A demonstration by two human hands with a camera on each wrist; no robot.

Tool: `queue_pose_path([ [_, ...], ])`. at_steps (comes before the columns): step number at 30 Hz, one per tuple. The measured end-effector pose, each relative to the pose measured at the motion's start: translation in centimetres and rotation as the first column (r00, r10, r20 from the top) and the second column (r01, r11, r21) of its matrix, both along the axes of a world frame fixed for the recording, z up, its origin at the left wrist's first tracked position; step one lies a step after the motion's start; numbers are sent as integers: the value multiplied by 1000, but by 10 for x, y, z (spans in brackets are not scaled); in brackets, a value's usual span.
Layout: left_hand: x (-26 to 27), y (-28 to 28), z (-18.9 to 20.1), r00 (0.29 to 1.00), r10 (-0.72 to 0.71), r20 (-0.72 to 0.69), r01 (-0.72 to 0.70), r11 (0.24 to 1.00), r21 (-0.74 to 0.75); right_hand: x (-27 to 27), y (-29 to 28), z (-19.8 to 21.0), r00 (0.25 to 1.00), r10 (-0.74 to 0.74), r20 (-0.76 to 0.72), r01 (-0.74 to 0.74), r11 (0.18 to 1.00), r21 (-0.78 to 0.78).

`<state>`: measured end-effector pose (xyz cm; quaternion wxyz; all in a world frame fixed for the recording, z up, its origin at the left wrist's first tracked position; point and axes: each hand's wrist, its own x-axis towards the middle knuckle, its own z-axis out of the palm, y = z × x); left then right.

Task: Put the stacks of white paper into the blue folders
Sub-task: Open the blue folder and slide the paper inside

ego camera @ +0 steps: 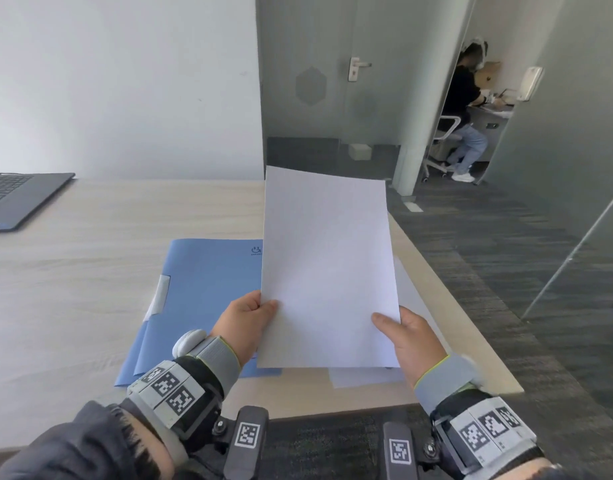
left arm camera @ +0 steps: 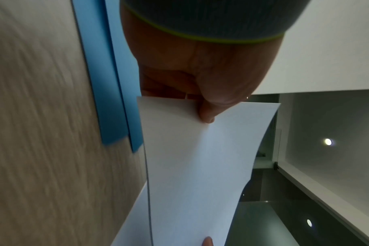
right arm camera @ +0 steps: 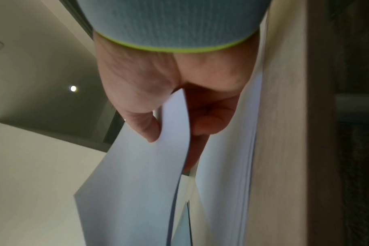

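Both hands hold a thin stack of white paper (ego camera: 327, 268) tilted up above the table. My left hand (ego camera: 248, 318) pinches its lower left edge, thumb on top (left arm camera: 206, 113). My right hand (ego camera: 407, 336) pinches the lower right edge, thumb over the sheet (right arm camera: 150, 129), fingers behind. Beneath the paper lie blue folders (ego camera: 201, 299), overlapping, with a white clip strip on the left side; their edges show in the left wrist view (left arm camera: 116, 99). More white paper (ego camera: 412, 299) lies flat on the table under my right hand, also seen in the right wrist view as a stack (right arm camera: 228, 166).
A dark laptop (ego camera: 17, 199) lies open at the table's far left. The wooden table (ego camera: 107, 271) ends just right of the paper, with carpet beyond. A person sits at a desk in the far room (ego camera: 466, 109).
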<state>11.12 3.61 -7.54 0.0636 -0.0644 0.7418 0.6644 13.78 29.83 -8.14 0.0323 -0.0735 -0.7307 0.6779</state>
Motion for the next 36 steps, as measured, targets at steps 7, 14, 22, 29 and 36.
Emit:
queue_pose_path([
  [7, 8, -65, -3, 995, 91, 38, -90, 995, -36, -19, -64, -2, 993, 104, 63, -107, 993, 44],
  [14, 19, -132, 7, 958, 281, 48, -279, 959, -50, -44, -129, -12, 988, 106, 108, -110, 993, 33],
  [22, 10, -188, -2, 914, 397, 76, -383, 911, -156, -55, -171, 2, 978, 148, 149, -175, 966, 193],
  [29, -8, -177, -3, 947, 291, 135, -260, 943, -207, -59, -171, -1, 975, 138, 174, -181, 948, 262],
  [36, -24, -167, 4, 939, 338, 67, -327, 935, -135, -59, -171, -3, 967, 154, 205, -205, 945, 257],
])
